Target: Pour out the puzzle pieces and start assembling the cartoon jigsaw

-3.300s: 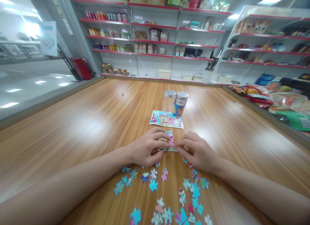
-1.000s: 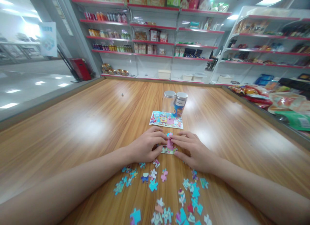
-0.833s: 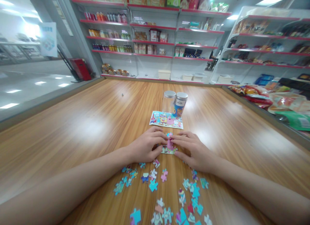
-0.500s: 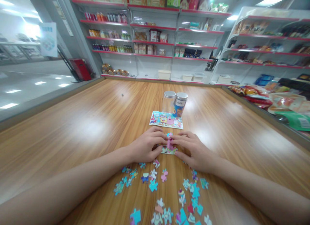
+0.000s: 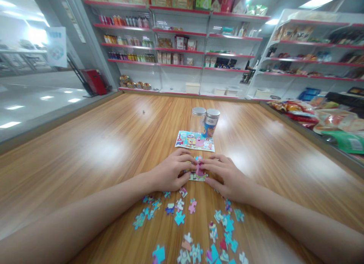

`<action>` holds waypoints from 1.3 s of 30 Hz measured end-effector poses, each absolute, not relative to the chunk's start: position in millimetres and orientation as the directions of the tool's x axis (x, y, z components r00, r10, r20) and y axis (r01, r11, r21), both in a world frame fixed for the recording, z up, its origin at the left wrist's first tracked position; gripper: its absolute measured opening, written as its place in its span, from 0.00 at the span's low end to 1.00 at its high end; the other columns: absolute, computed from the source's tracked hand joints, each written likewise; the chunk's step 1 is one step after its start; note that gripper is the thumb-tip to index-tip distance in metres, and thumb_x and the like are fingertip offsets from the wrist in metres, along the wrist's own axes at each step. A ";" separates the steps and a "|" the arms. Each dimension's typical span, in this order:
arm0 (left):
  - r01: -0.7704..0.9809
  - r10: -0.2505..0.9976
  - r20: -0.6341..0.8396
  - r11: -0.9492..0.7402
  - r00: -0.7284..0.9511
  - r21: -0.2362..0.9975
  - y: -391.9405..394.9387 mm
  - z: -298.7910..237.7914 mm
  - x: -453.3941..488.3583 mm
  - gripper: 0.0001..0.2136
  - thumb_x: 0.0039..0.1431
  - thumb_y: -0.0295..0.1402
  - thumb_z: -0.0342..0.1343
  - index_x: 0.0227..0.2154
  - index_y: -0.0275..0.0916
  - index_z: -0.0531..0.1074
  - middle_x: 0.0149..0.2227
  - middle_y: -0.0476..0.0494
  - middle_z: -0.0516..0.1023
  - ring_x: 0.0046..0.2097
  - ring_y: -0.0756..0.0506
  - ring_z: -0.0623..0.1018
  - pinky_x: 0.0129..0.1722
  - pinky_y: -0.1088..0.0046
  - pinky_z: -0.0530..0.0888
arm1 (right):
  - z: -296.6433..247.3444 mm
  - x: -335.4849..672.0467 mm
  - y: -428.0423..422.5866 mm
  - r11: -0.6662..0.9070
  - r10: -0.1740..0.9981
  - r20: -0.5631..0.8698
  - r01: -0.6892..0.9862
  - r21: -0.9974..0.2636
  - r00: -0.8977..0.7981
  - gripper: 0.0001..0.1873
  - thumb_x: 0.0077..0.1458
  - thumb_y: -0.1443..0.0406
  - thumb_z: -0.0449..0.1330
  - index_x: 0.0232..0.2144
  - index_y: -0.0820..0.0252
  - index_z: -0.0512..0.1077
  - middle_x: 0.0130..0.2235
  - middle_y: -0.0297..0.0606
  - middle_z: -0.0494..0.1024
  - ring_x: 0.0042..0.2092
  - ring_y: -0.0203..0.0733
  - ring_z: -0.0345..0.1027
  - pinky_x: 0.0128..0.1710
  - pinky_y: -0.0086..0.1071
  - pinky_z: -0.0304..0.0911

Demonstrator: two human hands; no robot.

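Note:
A small patch of joined puzzle pieces [image 5: 198, 174], pink in the middle, lies flat on the wooden table [image 5: 113, 142] between my hands. My left hand [image 5: 170, 174] curls over its left edge, fingers on top and thumb below, gripping it. My right hand [image 5: 227, 177] rests on its right side with the fingers stretched out flat, the fingertips touching the pink piece. The two hands' fingertips nearly meet. Several loose puzzle pieces [image 5: 193, 226], mostly blue and pink, are scattered nearer to me between my forearms.
A printed cartoon picture sheet [image 5: 195, 140] lies just beyond my hands. Behind it stand a clear jar [image 5: 198, 119] and a blue-labelled jar [image 5: 212, 122], both with metal lids. Snack bags [image 5: 318, 116] pile up at the right edge. Store shelves [image 5: 182, 48] line the back.
My right hand went from a curled pinch at the patch's right edge to fingers laid flat over the pink piece. Over the last second both hands stay almost still.

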State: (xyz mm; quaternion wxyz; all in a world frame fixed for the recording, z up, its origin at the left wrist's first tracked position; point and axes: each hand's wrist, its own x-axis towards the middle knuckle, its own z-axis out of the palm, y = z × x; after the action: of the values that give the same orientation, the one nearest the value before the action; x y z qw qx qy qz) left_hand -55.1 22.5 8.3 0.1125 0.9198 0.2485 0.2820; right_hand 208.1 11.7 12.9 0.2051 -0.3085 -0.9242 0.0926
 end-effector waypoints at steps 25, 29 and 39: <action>0.346 0.481 0.489 -0.873 0.728 0.344 19.1 9.8 -56.6 0.12 0.57 0.25 0.55 0.44 0.39 0.76 0.51 0.37 0.72 0.56 0.38 0.69 0.58 0.53 0.70 | 26.4 206.7 -0.3 0.941 0.291 0.364 0.196 -0.276 -0.885 0.14 0.58 0.66 0.61 0.47 0.54 0.78 0.62 0.46 0.63 0.63 0.55 0.57 0.61 0.53 0.58; 0.335 0.461 0.508 -0.885 0.728 0.323 18.7 9.4 -57.0 0.09 0.57 0.25 0.56 0.39 0.39 0.78 0.52 0.38 0.71 0.56 0.38 0.69 0.59 0.54 0.69 | 24.0 206.0 1.3 0.937 0.313 0.386 0.215 -0.276 -0.868 0.16 0.59 0.67 0.60 0.49 0.57 0.76 0.58 0.48 0.67 0.60 0.52 0.60 0.60 0.50 0.60; 0.334 0.453 0.498 -0.889 0.739 0.313 19.2 8.7 -57.5 0.10 0.56 0.24 0.56 0.39 0.40 0.78 0.50 0.38 0.72 0.56 0.39 0.69 0.58 0.54 0.70 | 25.0 204.1 1.6 0.931 0.335 0.388 0.237 -0.280 -0.859 0.06 0.62 0.64 0.62 0.40 0.56 0.78 0.54 0.46 0.68 0.59 0.50 0.61 0.59 0.48 0.60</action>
State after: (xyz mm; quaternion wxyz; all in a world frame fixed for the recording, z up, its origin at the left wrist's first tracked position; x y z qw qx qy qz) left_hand -57.5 19.2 8.7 0.1018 0.9270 0.2123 0.2920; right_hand 204.1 1.6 25.0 0.2201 -0.1492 -0.9575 0.1117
